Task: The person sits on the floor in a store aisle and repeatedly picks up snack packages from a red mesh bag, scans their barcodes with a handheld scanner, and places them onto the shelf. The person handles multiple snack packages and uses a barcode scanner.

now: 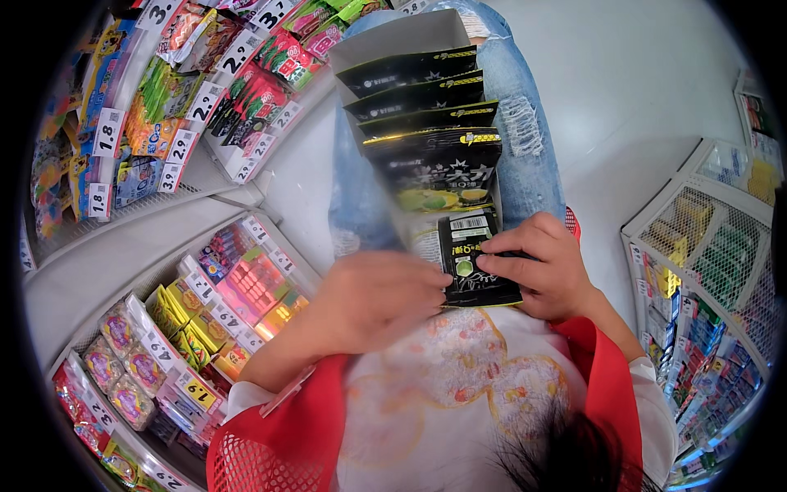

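An open grey-white cardboard display box (399, 37) rests on the person's lap, on ripped blue jeans. Several black candy pouches (442, 163) stand in a row inside it, the nearest showing its front with green and yellow fruit. At the near end of the box, against the chest, lies one more black pouch (470, 261) with its back and barcode facing up. My right hand (532, 264) holds this pouch's right side between thumb and fingers. My left hand (381, 295), blurred, has its fingertips at the pouch's left edge; whether it grips is unclear.
Shelves of bagged sweets with price tags (181, 144) curve along the upper left. A lower shelf of boxed and bagged candy (209, 307) is close by my left arm. At the right stands a white mesh-sided shelf (695, 234) with packaged goods. Pale floor (615, 92) shows beyond the knees.
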{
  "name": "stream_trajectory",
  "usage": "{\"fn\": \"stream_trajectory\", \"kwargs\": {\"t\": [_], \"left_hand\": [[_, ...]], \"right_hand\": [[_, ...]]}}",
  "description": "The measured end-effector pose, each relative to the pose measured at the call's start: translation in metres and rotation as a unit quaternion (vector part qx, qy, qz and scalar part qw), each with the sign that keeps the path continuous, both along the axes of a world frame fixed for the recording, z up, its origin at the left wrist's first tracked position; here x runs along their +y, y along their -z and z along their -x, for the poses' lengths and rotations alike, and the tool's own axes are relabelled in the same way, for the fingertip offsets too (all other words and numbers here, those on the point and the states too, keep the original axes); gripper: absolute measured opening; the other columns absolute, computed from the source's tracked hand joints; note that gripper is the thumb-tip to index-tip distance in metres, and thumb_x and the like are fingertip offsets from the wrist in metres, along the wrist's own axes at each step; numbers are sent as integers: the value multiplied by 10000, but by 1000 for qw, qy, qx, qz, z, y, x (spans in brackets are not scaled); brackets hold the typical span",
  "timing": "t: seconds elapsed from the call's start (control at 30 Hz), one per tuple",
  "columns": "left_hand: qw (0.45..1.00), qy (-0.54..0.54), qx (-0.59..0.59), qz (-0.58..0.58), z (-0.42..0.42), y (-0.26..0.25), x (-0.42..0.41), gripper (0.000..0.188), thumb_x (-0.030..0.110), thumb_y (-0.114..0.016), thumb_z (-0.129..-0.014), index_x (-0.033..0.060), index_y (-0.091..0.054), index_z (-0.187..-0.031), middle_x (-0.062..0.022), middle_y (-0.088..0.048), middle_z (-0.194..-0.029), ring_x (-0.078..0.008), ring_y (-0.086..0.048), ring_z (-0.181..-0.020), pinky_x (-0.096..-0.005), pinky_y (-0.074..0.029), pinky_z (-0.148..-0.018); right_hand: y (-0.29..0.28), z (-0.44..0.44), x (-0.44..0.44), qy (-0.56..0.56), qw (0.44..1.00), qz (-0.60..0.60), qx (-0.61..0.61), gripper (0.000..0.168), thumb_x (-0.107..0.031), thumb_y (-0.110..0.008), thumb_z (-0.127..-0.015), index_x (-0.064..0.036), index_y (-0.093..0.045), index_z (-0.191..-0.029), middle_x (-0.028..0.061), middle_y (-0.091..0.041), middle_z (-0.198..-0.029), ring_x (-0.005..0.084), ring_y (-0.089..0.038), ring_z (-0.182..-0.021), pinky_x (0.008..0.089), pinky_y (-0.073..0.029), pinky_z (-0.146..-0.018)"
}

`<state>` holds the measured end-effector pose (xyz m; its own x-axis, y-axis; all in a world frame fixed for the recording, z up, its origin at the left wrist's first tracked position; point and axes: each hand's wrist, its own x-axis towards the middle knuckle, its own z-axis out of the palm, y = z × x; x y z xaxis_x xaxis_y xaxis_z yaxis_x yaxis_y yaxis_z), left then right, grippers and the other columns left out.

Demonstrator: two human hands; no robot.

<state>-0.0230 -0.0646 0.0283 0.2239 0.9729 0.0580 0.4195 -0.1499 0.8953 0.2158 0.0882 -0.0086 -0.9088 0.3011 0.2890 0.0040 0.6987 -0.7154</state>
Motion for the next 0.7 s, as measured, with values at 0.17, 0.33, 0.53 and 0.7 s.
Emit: {"fn": "stream_trajectory", "kwargs": {"t": [0.17, 0.33, 0.53, 0.7], "left_hand": [[999, -11, -38, 35, -4, 5, -8, 158, 14, -759, -780, 22, -752, -938, -110, -753, -1071, -290, -729, -1014, -387, -591, -855], [992, 21, -102, 73, -4, 13, -9, 154, 36, -759, -797, 35, -766, -951, -107, -757, -1073, -286, -728, -922, -372, -581, -788], [980, 57, -131, 136, -3, 16, -1, 166, 56, -751, -812, 47, -774, -976, -98, -764, -1059, -259, -702, -793, -343, -543, -689], [972, 57, -165, 158, -1, 20, 1, 173, 54, -746, -817, 51, -778, -987, -97, -766, -1052, -255, -710, -807, -345, -548, -694]], "right_hand": [[4, -5, -8, -5, 999, -26, 17, 431, -34, -700, -576, -112, -744, -998, -7, -698, -1074, 213, -547, -780, 348, -432, -660], [2, -3, -9, -9, 999, -47, -19, 480, -74, -696, -606, -97, -727, -1084, 4, -676, -1159, 197, -551, -776, 345, -420, -650], [1, -4, -7, -63, 993, -88, -40, 390, -146, -657, -712, -86, -723, -1092, -7, -652, -1105, 166, -551, -794, 330, -404, -656], [2, -2, -5, -86, 992, -83, -43, 353, -162, -652, -744, -65, -723, -1076, -8, -620, -1006, 163, -539, -782, 328, -394, -654]]}}
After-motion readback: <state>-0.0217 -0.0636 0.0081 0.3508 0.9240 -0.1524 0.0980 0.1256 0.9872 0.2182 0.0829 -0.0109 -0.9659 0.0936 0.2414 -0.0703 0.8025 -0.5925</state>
